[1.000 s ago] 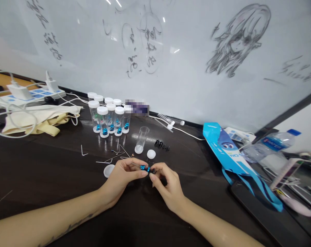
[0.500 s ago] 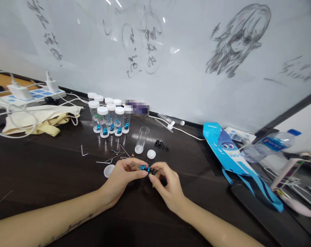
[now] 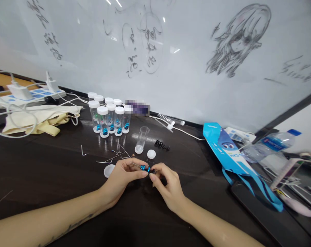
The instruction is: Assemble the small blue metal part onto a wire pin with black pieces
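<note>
I saw a clear tube (image 3: 142, 139) and white cap (image 3: 151, 154) beyond; left hand (image 3: 123, 175) and right hand (image 3: 169, 182) pinched a shiny blue-and-black part (image 3: 148, 169).

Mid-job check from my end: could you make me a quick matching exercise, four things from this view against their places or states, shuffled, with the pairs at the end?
Things
1. Blue-and-black metal part
2. Uncapped clear tube
3. Small black parts
4. Plastic water bottle

Places or states
A. Lying in a short row on the dark table
B. At the far right of the view, blue-capped
C. Held in the fingers of the left hand and the right hand
D. Standing upright with its top open

Pairs
1-C, 2-D, 3-A, 4-B
</note>
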`<state>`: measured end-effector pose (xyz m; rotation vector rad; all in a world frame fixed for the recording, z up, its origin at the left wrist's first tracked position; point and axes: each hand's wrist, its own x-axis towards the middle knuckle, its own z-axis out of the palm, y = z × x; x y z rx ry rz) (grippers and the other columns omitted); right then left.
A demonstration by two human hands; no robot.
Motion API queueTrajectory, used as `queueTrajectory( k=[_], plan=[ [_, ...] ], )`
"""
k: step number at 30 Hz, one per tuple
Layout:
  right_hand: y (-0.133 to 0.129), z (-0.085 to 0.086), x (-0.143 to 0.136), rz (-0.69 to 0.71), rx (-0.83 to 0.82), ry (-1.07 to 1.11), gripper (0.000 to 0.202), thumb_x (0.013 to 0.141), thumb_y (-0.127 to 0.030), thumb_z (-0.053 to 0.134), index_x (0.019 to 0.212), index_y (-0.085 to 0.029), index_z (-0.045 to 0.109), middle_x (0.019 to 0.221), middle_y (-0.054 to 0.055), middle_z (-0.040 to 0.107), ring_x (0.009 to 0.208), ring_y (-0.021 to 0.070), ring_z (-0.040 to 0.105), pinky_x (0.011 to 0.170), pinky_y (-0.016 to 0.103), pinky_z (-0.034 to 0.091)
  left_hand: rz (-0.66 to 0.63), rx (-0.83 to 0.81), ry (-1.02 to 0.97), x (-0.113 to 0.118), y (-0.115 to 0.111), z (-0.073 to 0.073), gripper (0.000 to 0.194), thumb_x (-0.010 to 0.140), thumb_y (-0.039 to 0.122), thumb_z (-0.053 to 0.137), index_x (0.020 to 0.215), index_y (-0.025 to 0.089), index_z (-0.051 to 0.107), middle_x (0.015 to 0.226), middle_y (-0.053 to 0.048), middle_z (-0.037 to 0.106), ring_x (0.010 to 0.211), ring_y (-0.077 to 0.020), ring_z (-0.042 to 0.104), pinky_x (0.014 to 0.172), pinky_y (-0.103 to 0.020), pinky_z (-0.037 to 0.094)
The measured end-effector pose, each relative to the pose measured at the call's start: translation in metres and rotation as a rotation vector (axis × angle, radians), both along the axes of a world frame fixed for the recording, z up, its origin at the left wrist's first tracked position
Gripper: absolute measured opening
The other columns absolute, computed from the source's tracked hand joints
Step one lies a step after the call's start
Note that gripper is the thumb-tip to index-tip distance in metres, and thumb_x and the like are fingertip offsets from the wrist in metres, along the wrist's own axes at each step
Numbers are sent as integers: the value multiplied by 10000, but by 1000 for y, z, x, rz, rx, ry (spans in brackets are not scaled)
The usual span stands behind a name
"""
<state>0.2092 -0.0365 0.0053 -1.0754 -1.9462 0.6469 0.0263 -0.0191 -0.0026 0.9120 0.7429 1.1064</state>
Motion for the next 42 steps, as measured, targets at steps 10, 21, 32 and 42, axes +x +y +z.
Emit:
queueTrajectory(
  k=[10,21,32,42],
  plan=[
    [-1,0,-1,-3,35,6,54,920,-236,570,961,-203,571,730,-11,590,554,110,549,527,222,453,0,4,5,1,1,-1,196,650,179,843,832,205,774,740,11,736,722,-117,632,737,-218,475],
    [0,-5,1,-18,25,29,154,894,-239,598,1039,-220,552,710,-24,580,539,118,549,537,234,460,23,-9,11,1,0,1,203,636,182,846,824,203,771,716,7,726,705,-137,639,725,-246,489],
    [0,2,0,7,-9,-9,99,963,-285,513,970,-202,566,663,-26,573,558,121,556,565,234,444,29,15,36,1,1,-1,211,639,192,840,838,198,769,760,-12,746,736,-167,664,761,-284,501],
    [-1,-3,4,-1,-7,21,293,1030,-323,340,1017,-199,606,649,-5,576,602,146,590,611,259,464,13,0,13,1,2,-2,218,639,176,847,841,207,770,759,6,744,739,-136,648,756,-241,485]
  ],
)
